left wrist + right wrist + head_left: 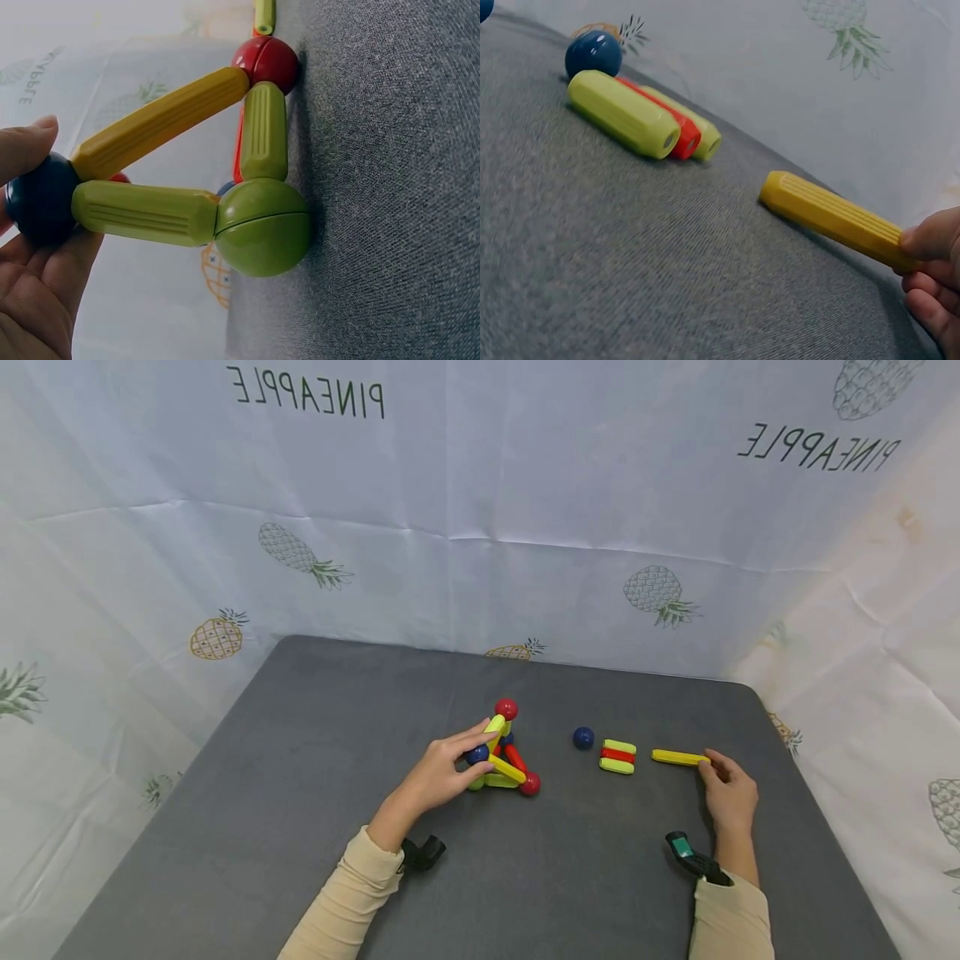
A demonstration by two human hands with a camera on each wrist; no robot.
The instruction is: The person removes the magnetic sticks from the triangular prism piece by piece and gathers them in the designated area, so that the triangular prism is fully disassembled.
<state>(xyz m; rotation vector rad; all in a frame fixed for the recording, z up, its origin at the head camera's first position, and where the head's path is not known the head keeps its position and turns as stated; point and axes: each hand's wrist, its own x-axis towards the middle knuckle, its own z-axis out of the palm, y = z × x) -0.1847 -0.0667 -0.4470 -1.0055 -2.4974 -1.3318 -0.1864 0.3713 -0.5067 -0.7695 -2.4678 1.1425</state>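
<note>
My left hand (pixel 438 770) holds a dark blue ball (pixel 41 201), the raised corner of a frame built from magnetic rods and balls. From that ball a yellow rod (pixel 161 120) slopes to a red ball (pixel 266 64), and a green rod (pixel 146 213) runs to a green ball (pixel 262 227) on the table. Another red ball (pixel 506 708) forms the frame's far corner; the inner joints are partly hidden. Over on the right, my right hand (pixel 731 795) pinches the near end of a loose yellow magnetic rod (pixel 832 217) between thumb and fingers.
Between the hands lie a loose blue ball (pixel 583 738) and a row of two light green rods (pixel 617 767) with a red rod (pixel 618 754) between them. The grey table (pixel 570 877) meets a pineapple-print cloth (pixel 525 585) along its back edge.
</note>
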